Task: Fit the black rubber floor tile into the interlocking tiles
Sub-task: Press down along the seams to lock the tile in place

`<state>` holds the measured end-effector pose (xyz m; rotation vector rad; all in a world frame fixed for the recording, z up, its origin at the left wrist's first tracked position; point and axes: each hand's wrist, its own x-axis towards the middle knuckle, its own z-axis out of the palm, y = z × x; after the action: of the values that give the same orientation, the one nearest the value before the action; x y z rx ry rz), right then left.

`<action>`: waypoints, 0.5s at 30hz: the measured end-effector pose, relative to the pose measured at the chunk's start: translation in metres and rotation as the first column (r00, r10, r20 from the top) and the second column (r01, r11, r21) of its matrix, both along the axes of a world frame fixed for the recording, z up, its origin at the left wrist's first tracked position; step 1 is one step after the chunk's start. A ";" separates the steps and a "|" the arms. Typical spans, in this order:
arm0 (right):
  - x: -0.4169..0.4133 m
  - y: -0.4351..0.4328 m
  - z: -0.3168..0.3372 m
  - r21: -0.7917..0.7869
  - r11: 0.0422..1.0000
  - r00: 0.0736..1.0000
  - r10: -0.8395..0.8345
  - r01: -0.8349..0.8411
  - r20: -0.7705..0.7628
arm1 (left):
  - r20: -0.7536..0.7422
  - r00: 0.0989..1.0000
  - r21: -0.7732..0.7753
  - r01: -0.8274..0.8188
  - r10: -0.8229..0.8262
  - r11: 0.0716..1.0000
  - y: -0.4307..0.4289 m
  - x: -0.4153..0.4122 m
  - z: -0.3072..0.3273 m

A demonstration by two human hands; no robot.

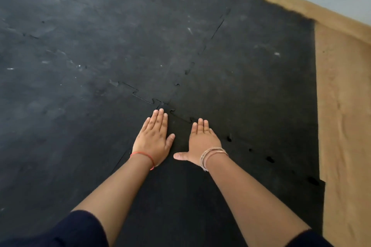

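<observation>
Rubber tile looks heavy and floppy to me, so I press both hands, left hand and right hand, spread flat beside its toothed seam.

Matt black rubber tile beside smooth wooden floor

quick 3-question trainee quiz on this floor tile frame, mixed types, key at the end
1. True or false: both the left hand and the right hand lie flat, palms down, on the black rubber floor tile.
2. Which wrist wears the red thread? A) left B) right C) neither
3. Fill in: to the right of the tiles lies bare ____ floor.

Key: 1 true; 2 A; 3 wooden
</observation>
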<state>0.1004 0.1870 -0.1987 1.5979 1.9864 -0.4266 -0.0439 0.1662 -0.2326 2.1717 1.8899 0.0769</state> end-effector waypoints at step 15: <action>-0.009 0.000 0.011 0.152 0.973 0.949 0.204 -0.171 -0.242 | 0.137 0.970 0.051 -0.210 0.201 0.976 -0.023 -0.024 0.000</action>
<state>0.0919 0.1869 -0.1875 1.4703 2.3821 -0.4563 -0.0678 0.1436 -0.2325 1.9500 2.0551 0.3168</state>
